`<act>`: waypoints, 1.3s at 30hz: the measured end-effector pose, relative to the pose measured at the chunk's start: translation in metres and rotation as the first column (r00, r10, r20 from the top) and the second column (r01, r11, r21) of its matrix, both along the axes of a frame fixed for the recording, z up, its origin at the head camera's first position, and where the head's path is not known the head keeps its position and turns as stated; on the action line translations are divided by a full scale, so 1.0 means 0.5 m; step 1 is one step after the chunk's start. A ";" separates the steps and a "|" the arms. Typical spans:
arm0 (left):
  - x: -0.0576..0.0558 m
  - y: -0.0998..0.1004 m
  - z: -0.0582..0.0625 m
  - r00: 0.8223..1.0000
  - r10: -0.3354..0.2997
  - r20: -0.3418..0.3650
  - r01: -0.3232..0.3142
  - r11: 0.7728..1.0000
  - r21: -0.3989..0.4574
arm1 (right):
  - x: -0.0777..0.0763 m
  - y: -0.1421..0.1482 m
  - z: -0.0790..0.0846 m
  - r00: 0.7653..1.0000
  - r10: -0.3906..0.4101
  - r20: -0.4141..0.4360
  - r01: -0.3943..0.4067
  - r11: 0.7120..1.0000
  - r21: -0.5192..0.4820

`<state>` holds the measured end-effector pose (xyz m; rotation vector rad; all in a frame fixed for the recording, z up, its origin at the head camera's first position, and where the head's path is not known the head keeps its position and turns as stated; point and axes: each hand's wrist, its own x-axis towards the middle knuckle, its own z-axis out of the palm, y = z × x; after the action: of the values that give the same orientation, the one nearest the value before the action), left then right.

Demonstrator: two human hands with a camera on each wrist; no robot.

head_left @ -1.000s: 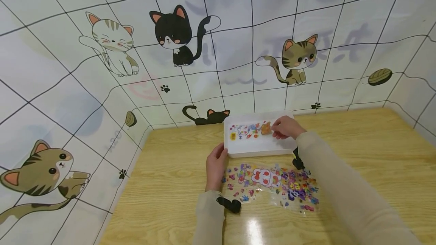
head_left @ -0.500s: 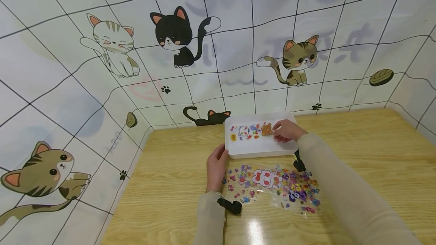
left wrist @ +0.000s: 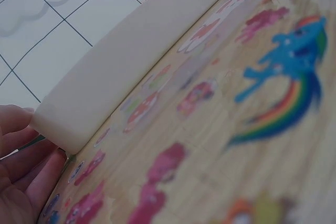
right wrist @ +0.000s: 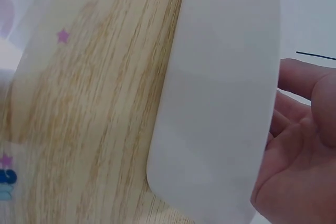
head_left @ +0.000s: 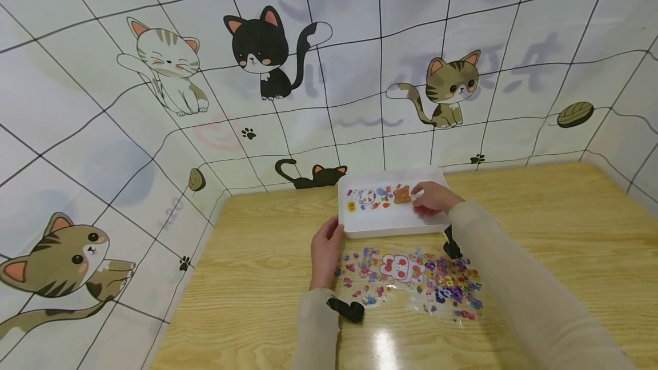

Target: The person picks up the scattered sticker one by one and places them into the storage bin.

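A shallow white tray (head_left: 390, 223) stands against the back wall, with several small stickers and a cat-face sticker (head_left: 367, 197) on its floor. To the right of these, a brown bear sticker (head_left: 402, 194) lies flat. My right hand (head_left: 436, 197) is over the tray's right part, its fingertips beside the bear's right edge; a touch cannot be made out. In the right wrist view the tray wall partly hides the right hand (right wrist: 299, 145). My left hand (head_left: 326, 250) holds the tray's near left corner; the left wrist view has that hand's fingers (left wrist: 39, 169) around the corner.
Clear sticker sheets (head_left: 406, 284) with colourful figures lie just in front of the tray on the wooden table (head_left: 257, 278). A wall covering (head_left: 354, 90) printed with cats rises behind and at both sides.
The bear sticker, tilted at the right fingertips a second ago, now lies flat on the tray floor. The right hand has shifted slightly; the left hand keeps its place.
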<state>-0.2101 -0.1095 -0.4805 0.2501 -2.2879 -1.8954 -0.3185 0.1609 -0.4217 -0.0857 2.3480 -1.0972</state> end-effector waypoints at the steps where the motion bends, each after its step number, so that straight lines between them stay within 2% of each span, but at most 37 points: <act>1: 0.000 0.000 0.000 1.000 -0.002 -0.002 0.002 1.000 0.002 | 0.000 0.001 -0.001 1.000 0.003 0.004 -0.003 1.000 -0.002; 9: 0.001 -0.001 -0.007 1.000 0.002 0.007 -0.002 1.000 0.004 | 0.000 0.001 -0.009 0.999 0.007 0.035 -0.007 1.000 -0.003; 16: 0.001 -0.003 -0.014 1.000 -0.003 0.011 0.003 1.000 -0.010 | 0.002 -0.002 -0.012 0.999 0.010 0.030 -0.010 1.000 0.010; 24: -0.001 -0.001 -0.005 1.000 -0.002 -0.002 0.002 1.000 0.004 | -0.003 -0.001 -0.012 1.000 0.006 0.025 -0.007 1.000 0.025; 30: -0.003 0.000 -0.002 1.000 -0.007 -0.022 0.007 1.000 0.002 | -0.001 0.008 -0.003 0.999 0.047 -0.006 -0.047 0.998 0.044; 33: -0.005 -0.002 -0.005 1.000 0.001 -0.008 -0.001 1.000 -0.007 | 0.000 0.013 -0.003 0.998 0.066 -0.020 -0.065 0.997 0.043; 39: -0.004 -0.003 -0.005 1.000 -0.007 0.000 0.007 1.000 -0.012 | 0.003 0.020 0.003 0.998 0.048 -0.051 -0.048 0.999 0.014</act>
<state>-0.2122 -0.1111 -0.4831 0.2413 -2.3021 -1.8842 -0.3170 0.1711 -0.4202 -0.1666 2.3856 -1.0687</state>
